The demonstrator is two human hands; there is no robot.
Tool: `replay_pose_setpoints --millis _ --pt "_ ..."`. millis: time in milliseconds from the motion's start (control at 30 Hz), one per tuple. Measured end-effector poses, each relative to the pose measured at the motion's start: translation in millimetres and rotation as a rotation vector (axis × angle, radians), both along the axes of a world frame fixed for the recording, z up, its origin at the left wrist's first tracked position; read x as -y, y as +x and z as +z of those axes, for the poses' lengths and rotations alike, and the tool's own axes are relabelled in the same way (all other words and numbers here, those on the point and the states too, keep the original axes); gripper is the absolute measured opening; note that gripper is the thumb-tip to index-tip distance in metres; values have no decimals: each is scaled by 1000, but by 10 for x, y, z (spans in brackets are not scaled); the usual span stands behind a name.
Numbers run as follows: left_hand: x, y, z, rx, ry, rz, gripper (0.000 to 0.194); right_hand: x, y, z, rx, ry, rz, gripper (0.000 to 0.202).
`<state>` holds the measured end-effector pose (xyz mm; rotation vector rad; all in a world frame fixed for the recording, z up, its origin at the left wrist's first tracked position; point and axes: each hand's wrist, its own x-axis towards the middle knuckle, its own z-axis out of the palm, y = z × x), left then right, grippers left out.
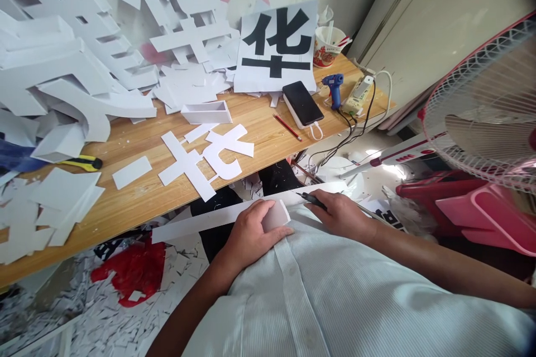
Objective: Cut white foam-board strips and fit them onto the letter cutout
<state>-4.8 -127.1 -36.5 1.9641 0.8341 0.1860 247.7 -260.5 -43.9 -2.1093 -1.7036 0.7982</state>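
My left hand (250, 234) is closed round a small white foam board piece (278, 215) with a curved end, held close against my shirt. Between the fingers of my right hand (341, 215) is a slim dark craft knife (315, 201), its thin tip pointing left toward that piece. A long white foam board strip (196, 221) extends to the left from beneath my left hand, over my lap. On the wooden table (138, 201) in front of me lie a flat white cut-out character (188, 166) and a small rectangular white piece (132, 172).
White letter shapes (79, 67) crowd the table's left and back. A printed character sheet (274, 47), a phone (302, 103), a red pencil (287, 127), a blue glue gun (334, 89) and a yellow cutter (86, 163) lie there. A fan (489, 106) stands at right.
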Motion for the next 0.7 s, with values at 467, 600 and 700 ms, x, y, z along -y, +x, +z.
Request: replay_pose_setpoints --millis 467,600,700 --pt "-370 4 88 217 -725 -23 65 -133 -86 -3 -342 76 -73 34" --pt "-454 56 105 232 -766 -17 58 -179 -108 1 -402 80 -101 38" --pt "-472 95 97 232 -775 -20 52 -188 -111 -7 -424 72 -126 37"
